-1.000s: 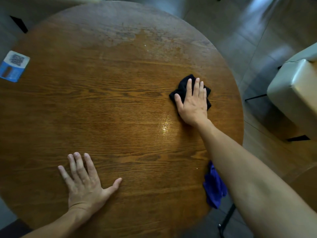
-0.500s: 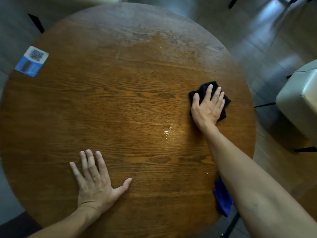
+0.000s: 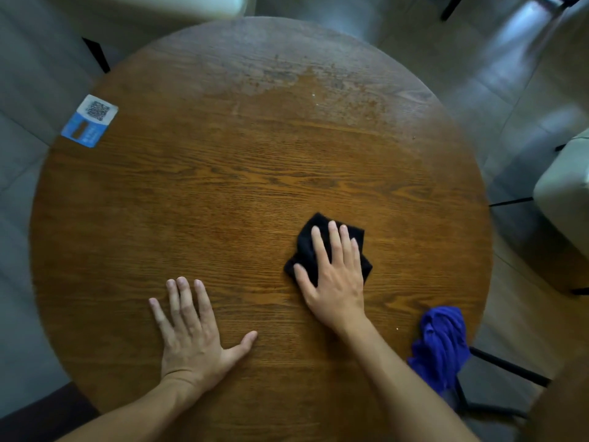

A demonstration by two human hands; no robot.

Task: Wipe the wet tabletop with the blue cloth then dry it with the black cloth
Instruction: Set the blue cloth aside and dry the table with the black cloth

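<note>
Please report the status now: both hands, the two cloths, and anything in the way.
Right hand flat on black cloth. Left hand flat on tabletop, empty. Blue cloth bunched at near-right edge. Nothing in the way.

Head view, single camera: worn above the round table (image 3: 223, 186), facing forward and steeply down, close. Wide angle takes in the whole tabletop, both forearms, surrounding floor (image 3: 510, 74).
</note>
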